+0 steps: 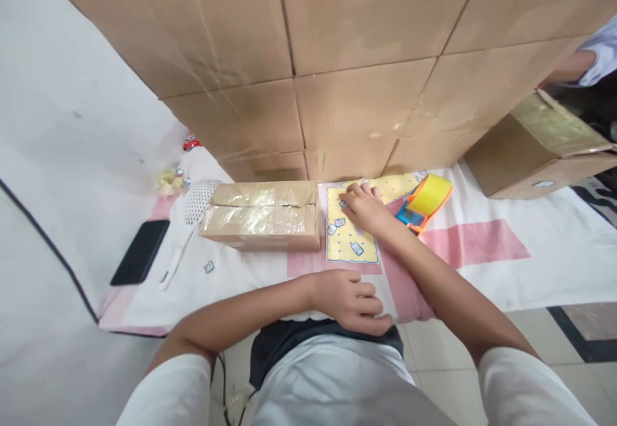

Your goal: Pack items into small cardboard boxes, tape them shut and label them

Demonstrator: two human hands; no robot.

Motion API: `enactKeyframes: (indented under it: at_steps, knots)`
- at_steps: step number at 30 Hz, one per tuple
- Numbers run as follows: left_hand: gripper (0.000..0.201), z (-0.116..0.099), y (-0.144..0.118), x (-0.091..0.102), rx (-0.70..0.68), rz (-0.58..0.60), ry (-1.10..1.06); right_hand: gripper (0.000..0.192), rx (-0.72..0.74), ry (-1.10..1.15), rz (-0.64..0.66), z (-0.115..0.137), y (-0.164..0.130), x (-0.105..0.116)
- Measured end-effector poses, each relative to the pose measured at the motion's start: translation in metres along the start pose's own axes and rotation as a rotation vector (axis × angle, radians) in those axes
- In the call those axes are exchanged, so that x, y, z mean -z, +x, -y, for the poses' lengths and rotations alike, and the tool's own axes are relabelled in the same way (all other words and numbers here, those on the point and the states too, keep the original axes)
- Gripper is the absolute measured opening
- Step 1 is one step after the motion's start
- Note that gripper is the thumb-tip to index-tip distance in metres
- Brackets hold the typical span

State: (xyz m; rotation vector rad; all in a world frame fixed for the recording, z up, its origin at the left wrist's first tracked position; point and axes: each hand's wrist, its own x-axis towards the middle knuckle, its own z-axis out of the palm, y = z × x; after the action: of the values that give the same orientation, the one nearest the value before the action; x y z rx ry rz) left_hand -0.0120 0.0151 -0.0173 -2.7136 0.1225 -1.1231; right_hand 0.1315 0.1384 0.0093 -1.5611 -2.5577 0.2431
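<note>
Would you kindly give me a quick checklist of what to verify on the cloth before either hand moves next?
1. Right hand free: ok, it lies flat on the yellow sheet and holds nothing.
2. Left hand free: ok, it rests on the cloth at the near edge, fingers curled, empty.
3. Tape dispenser within reach: ok, just right of the right hand, apart from it.
4. Small box sealed: ok, glossy tape covers its top.
5. Small pieces on the sheet all in view: cannot tell, the right hand covers some of it.
6. Phone out of the way: ok, at the far left.
</note>
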Motion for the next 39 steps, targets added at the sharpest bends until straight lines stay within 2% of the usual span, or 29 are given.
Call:
enactKeyframes:
  at_steps: [3, 5, 7, 9, 12, 14, 16, 19, 25, 31, 34, 39]
  knots:
    - [0.007, 0.006, -0.006, -0.015, -0.01, 0.023, -0.11, 0.021, -0.026, 0.076, -0.02, -0.004, 0.002, -0.009]
    - [0.002, 0.01, -0.011, -0.012, 0.072, 0.005, -0.139, 0.018, -0.027, 0.192, -0.047, -0.01, 0.0, -0.012]
    - [0.004, 0.014, -0.015, -0.006, 0.216, -0.019, -0.173, 0.017, -0.022, 0.339, -0.07, -0.015, -0.003, -0.012]
    - [0.005, 0.013, -0.017, 0.0, 0.441, -0.074, -0.302, 0.015, -0.025, 0.504, -0.074, -0.018, -0.007, -0.01]
    - [0.007, 0.005, -0.016, -0.001, 0.935, -0.327, -0.578, 0.008, -0.003, 0.825, -0.058, -0.016, -0.013, -0.003]
    - [0.014, -0.003, -0.013, -0.004, 1.195, -0.477, -0.658, 0.008, 0.035, 1.066, -0.043, -0.011, -0.018, 0.004]
    - [0.016, -0.008, -0.01, -0.007, 1.365, -0.548, -0.7, 0.011, 0.074, 1.193, -0.019, -0.005, -0.023, 0.012]
    - [0.026, -0.009, -0.009, -0.008, 1.56, -0.635, -0.836, 0.012, 0.134, 1.238, 0.009, 0.002, -0.029, 0.019]
    - [0.038, -0.005, -0.008, -0.009, 1.655, -0.773, -1.016, 0.008, 0.276, 1.14, 0.051, 0.005, -0.035, 0.026]
    - [0.041, -0.002, -0.003, -0.008, 1.713, -0.781, -1.038, 0.016, 0.299, 1.162, 0.191, 0.005, -0.039, 0.03]
    - [0.041, -0.001, -0.004, -0.008, 1.68, -0.781, -1.039, 0.018, 0.288, 1.14, 0.188, 0.006, -0.04, 0.029]
    - [0.041, -0.001, -0.006, -0.008, 1.686, -0.77, -1.025, 0.018, 0.256, 0.982, 0.086, 0.007, -0.043, 0.03]
